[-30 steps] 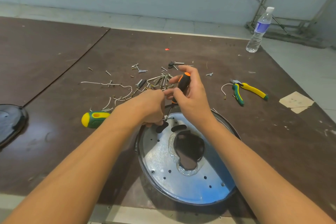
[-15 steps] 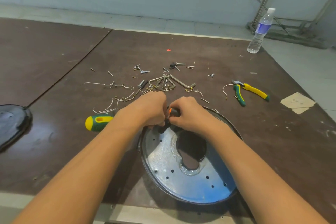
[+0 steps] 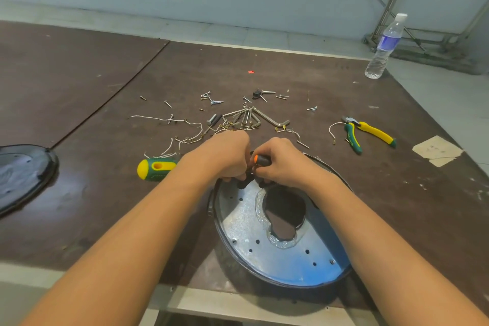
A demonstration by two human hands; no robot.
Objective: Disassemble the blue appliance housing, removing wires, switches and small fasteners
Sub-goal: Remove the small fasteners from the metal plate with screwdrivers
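Gripping 1 orange screwdriver (image 3: 261, 159): right hand (image 3: 281, 164) | left hand (image 3: 227, 156) curled, hold unclear | 1 blue housing (image 3: 288, 262)

No wording can be read anywhere. The blue label (image 3: 388, 41) on the water bottle (image 3: 377, 66) at the far right is too blurred, the print on the green handle of the pliers (image 3: 353, 138) too small, and the marks on the paper scrap (image 3: 436, 150) too faint.

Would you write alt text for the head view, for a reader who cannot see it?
The right hand grips a screwdriver beside the left hand at the far rim of a blue housing on a table. Screws, wires and pliers lie beyond.
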